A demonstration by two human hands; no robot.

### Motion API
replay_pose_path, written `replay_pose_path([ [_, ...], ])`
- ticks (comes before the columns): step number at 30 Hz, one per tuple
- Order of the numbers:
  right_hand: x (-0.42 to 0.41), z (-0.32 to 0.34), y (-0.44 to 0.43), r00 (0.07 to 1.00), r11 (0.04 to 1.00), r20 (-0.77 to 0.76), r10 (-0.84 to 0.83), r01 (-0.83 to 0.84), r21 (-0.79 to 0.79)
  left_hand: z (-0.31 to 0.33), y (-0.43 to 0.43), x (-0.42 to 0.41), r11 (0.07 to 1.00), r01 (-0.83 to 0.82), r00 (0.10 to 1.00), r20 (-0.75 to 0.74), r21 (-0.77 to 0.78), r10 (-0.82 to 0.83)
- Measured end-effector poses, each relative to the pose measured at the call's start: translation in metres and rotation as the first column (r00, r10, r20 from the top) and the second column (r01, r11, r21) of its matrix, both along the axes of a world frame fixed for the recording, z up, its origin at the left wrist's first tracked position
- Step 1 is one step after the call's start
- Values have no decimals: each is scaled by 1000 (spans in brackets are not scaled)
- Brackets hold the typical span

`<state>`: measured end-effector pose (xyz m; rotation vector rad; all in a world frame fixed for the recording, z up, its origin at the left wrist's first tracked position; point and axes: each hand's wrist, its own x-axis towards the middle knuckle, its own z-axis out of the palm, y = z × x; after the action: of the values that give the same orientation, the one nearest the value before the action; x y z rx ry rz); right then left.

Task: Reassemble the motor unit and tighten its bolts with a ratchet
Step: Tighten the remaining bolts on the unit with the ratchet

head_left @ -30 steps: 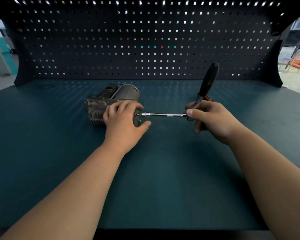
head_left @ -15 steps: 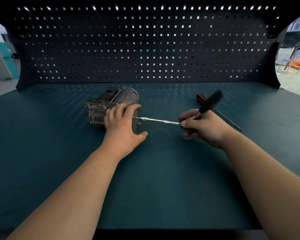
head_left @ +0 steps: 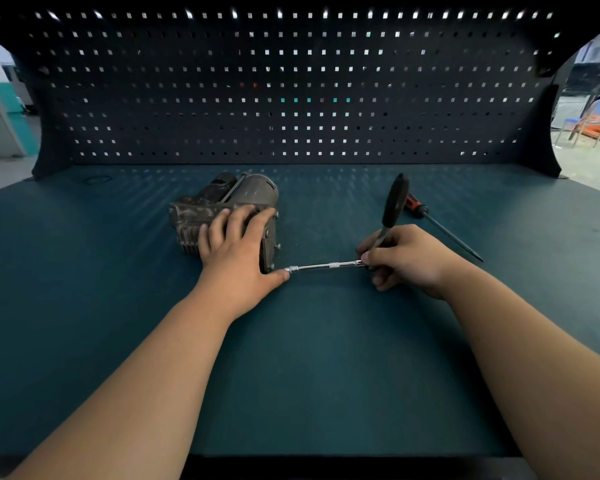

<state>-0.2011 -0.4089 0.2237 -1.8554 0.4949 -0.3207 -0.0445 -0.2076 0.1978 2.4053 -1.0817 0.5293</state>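
With left hand (head_left: 236,247), grips motor unit (head_left: 201,209) from above, fingers curled; with right hand (head_left: 407,259), clasps ratchet (head_left: 394,202) at head, handle upright, extension (head_left: 326,266) level at unit's lower corner.

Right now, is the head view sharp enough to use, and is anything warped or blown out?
Head view: ratchet, motor unit, left hand and right hand are sharp; the wide lens bows the pegboard; bright light glares through its top holes.
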Motion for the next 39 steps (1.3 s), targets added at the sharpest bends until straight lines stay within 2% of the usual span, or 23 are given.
replay_pose_path([
  [13, -1, 0, -4, 1000, 1000, -13, -27, 27, 14, -1, -6, -3, 998, -59, 996, 59, -10, 59],
  [22, 0, -1, -5, 999, 999, -23, -30, 30, 9, -1, -7, -6, 997, -72, 996, 44, 2, 72],
  [39, -3, 1, -6, 1000, 991, 19, 8, -6, -135, -2, -9, -6, 996, -86, 995, 51, -8, 86],
])
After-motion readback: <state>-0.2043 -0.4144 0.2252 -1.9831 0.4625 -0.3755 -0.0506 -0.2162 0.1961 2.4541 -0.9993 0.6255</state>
